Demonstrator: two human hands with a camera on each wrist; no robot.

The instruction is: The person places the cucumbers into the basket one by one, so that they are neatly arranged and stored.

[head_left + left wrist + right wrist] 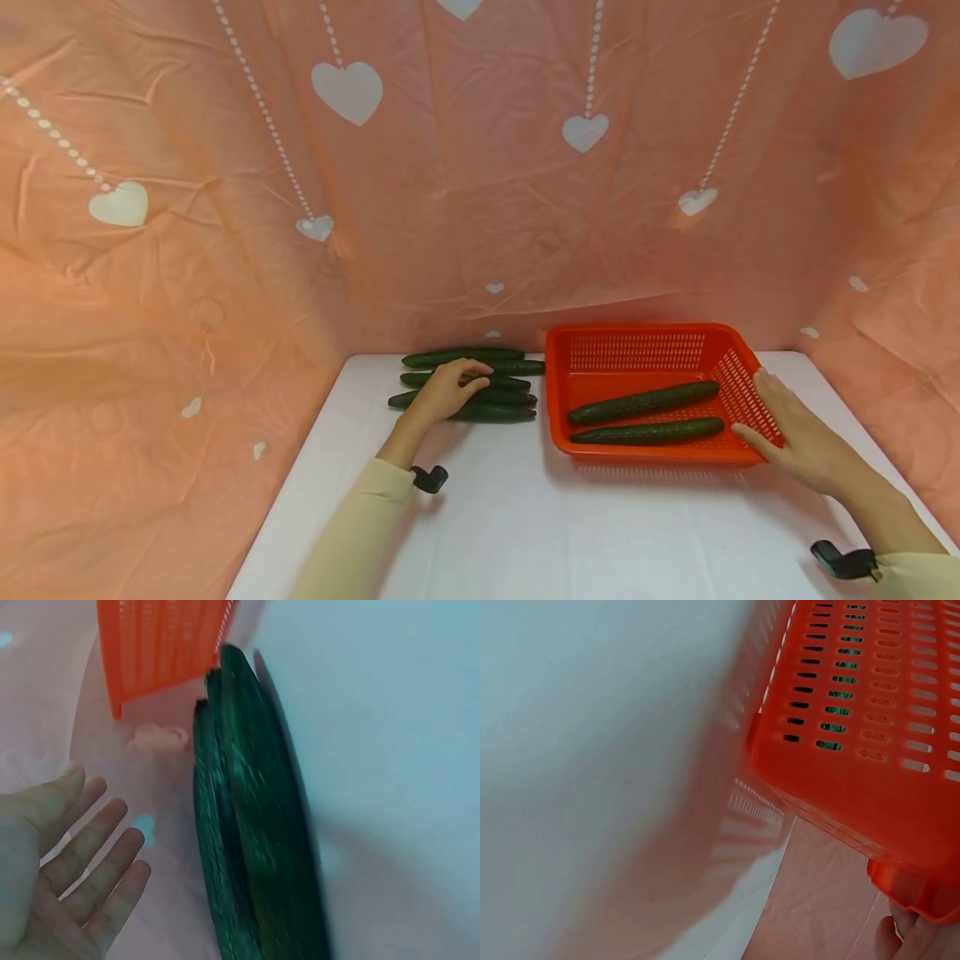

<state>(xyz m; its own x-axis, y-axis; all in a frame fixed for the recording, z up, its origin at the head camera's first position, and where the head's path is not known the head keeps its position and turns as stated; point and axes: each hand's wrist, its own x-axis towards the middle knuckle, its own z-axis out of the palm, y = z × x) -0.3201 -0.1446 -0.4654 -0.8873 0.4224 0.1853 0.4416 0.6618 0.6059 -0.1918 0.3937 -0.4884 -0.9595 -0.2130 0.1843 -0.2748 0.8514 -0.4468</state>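
Several dark green cucumbers lie side by side on the white table, left of a red-orange plastic basket. My left hand is over this group, palm down, its fingers loosely spread and holding nothing; in the left wrist view a gap shows between the fingers and a cucumber. Inside the basket lie two more cucumbers, a rear one and a front one. At the basket's right end, my right hand rests against the rim with fingers extended and thumb apart. Those fingertips are by the basket's handle in the right wrist view.
The white table reaches back to an upright pink-orange cloth printed with hearts. The same cloth rises along both sides. The basket's far side stands close to the back cloth.
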